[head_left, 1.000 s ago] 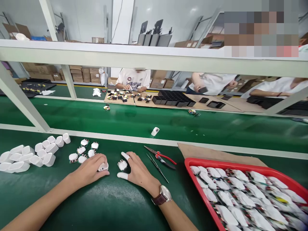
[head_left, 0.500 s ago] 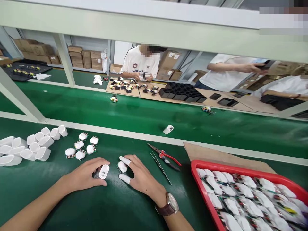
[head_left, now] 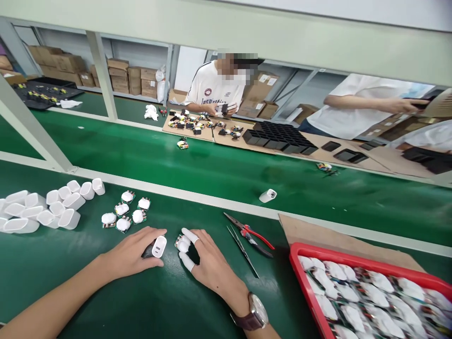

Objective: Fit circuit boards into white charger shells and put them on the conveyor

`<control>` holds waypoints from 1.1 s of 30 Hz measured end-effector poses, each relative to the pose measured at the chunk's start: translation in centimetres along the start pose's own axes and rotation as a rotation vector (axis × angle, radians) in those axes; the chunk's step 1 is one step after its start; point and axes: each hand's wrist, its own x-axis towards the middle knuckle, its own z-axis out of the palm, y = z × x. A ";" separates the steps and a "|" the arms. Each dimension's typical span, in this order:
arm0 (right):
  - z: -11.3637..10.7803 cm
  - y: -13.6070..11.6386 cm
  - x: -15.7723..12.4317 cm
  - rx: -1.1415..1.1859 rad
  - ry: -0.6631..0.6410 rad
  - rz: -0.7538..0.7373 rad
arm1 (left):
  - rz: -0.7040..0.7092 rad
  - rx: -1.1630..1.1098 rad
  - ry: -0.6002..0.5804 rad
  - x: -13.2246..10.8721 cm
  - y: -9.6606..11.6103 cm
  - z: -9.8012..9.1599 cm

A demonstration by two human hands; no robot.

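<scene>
My left hand is closed round a white charger housing, its end with two port slots turned up toward me. Just to the right, my right hand holds a small circuit board topped with a white lump between thumb and forefinger, both in white finger cots. A narrow gap separates the board from the housing. Beyond my left hand several similar circuit boards lie on the green bench. Several white housings are grouped at the far left.
Tweezers and red-and-black pliers lie right of my right hand. A red tray full of boards stands at the right, near cardboard. Past the bench rail, a green belt carries a white housing. Co-workers sit opposite.
The whole view has shifted, so the bench things appear farther right. On the belt, the white housing and boards have travelled right. Both hands keep their holds.
</scene>
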 end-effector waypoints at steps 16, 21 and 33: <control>-0.2 -0.4 0.2 0.123 0.190 -0.065 | 0.002 -0.019 0.071 0.2 0.2 0.6; -0.2 -0.6 0.1 0.261 0.211 0.001 | 0.064 -0.118 -0.134 0.4 1.1 -0.4; 0.8 -3.1 -1.0 0.253 0.232 -0.166 | 0.319 0.130 0.283 1.0 -0.1 1.8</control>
